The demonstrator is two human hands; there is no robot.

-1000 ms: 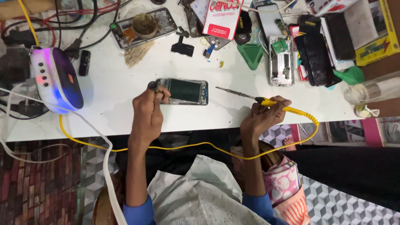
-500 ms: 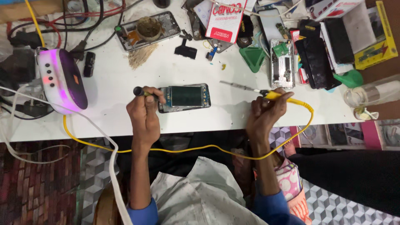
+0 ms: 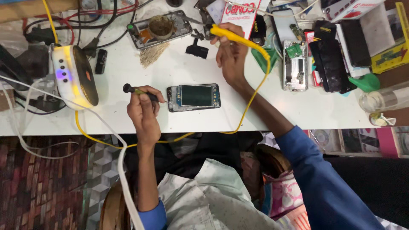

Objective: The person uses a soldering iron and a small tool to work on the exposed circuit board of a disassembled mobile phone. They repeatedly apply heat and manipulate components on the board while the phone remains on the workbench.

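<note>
A round white lamp [image 3: 72, 76] with a shiny dark face is glowing at the left of the smooth white worktop [image 3: 128, 51]. The left hand [image 3: 142, 113] is closing its grip tight on a thin screwdriver [image 3: 140, 92] with a black knob, its tip touching the left end of the flat opened phone [image 3: 194, 97] lying in the middle near the front edge. The right hand [image 3: 232, 53] is wrapping its grip around a yellow soldering iron [image 3: 228, 34] farther back, with its bendy yellow cord [image 3: 255, 91] looping down past the phone.
</note>
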